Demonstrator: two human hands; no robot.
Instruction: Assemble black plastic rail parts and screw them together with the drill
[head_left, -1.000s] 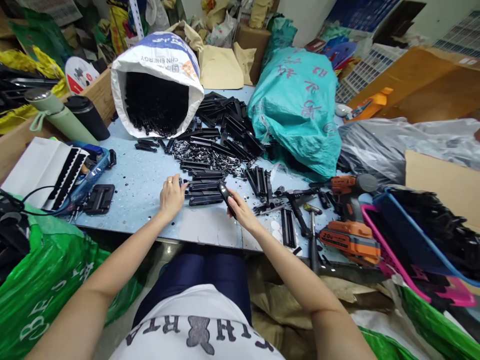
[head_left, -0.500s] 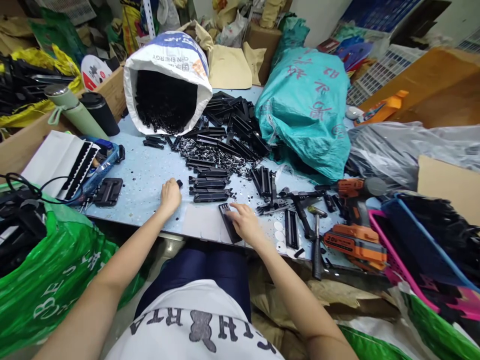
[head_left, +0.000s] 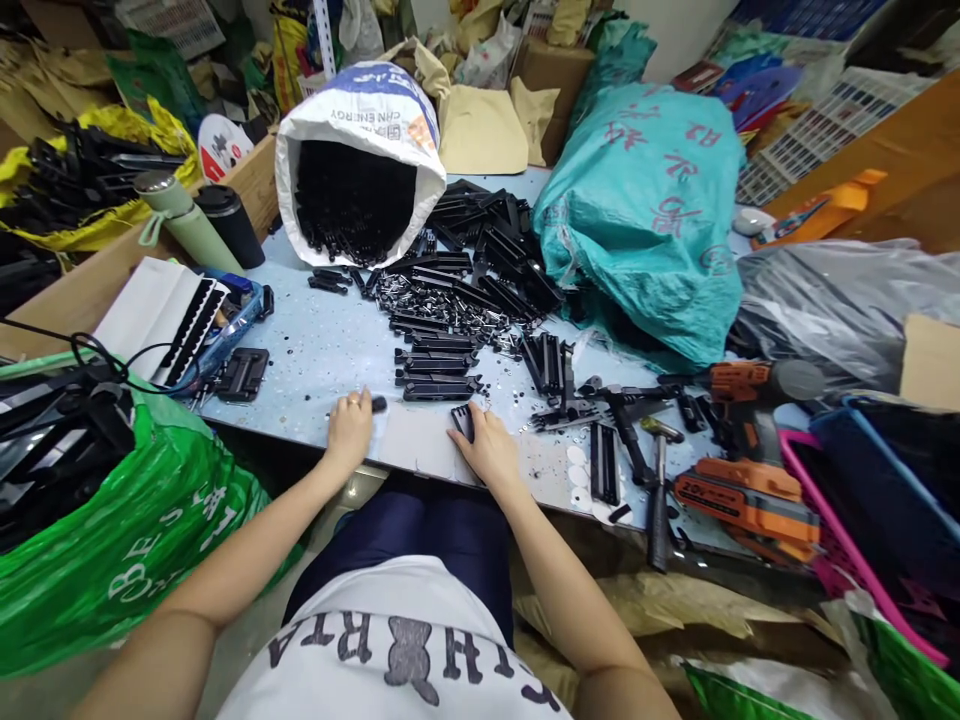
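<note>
My left hand (head_left: 350, 428) is closed on a small black piece (head_left: 378, 404), whose end sticks out to the right of the fingers, low over the blue table (head_left: 300, 340). My right hand (head_left: 486, 448) wraps round a slotted black bar (head_left: 463, 422) that stands on the pale mat (head_left: 412, 440) at the table's front edge; the palm hides its lower part. Just beyond the mat is a stack of black bars (head_left: 439, 385). Behind them lies a heap of small metal parts (head_left: 450, 308).
An open white sack (head_left: 356, 200) of black parts and a teal sack (head_left: 637, 220) stand at the back. On the right are a hammer (head_left: 658, 500) and an orange drill (head_left: 750, 490). A green bag (head_left: 172, 540) hangs at the left edge.
My left hand has moved nearer the front edge, with the black piece showing more. My right hand has closed further round the bar. The whole view has shifted a little.
</note>
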